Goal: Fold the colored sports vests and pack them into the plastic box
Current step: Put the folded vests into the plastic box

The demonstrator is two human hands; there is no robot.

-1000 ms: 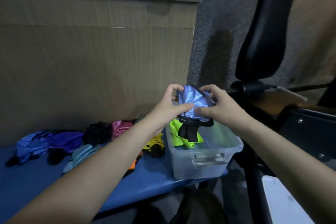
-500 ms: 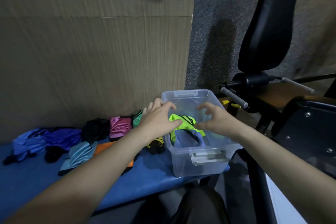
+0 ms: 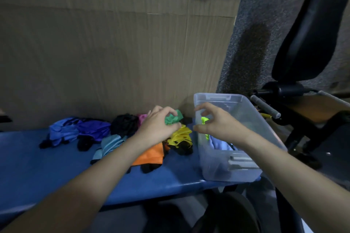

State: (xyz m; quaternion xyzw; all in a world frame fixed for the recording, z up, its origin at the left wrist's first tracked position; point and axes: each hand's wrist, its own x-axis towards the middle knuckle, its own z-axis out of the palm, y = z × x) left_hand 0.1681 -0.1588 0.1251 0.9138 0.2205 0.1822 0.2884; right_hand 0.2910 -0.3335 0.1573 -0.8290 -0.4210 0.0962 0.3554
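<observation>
A clear plastic box (image 3: pixel 265 123) stands at the right end of the blue bench (image 3: pixel 37 166). Inside it lie a folded light blue vest (image 3: pixel 219 144) and a neon yellow-green vest (image 3: pixel 204 120). My left hand (image 3: pixel 158 127) grips a crumpled green vest (image 3: pixel 173 117) in the pile just left of the box. My right hand (image 3: pixel 216 122) hovers over the box's left side with loosely curled fingers, holding nothing. More vests lie on the bench: yellow (image 3: pixel 180 134), orange (image 3: pixel 151 155), pale blue (image 3: pixel 109 144), black (image 3: pixel 124 124), pink (image 3: pixel 142 118), purple (image 3: pixel 94 128) and blue (image 3: pixel 60 130).
A wood-grain panel (image 3: pixel 113 53) rises right behind the bench. A black padded seat back (image 3: pixel 310 24) on a metal frame with a grey handle (image 3: pixel 265 106) stands to the right of the box. Grey carpet covers the floor beyond.
The light blue vest went from both hands down into the box. My left hand then moved left to the pile and took hold of the green vest. The right hand stays above the box.
</observation>
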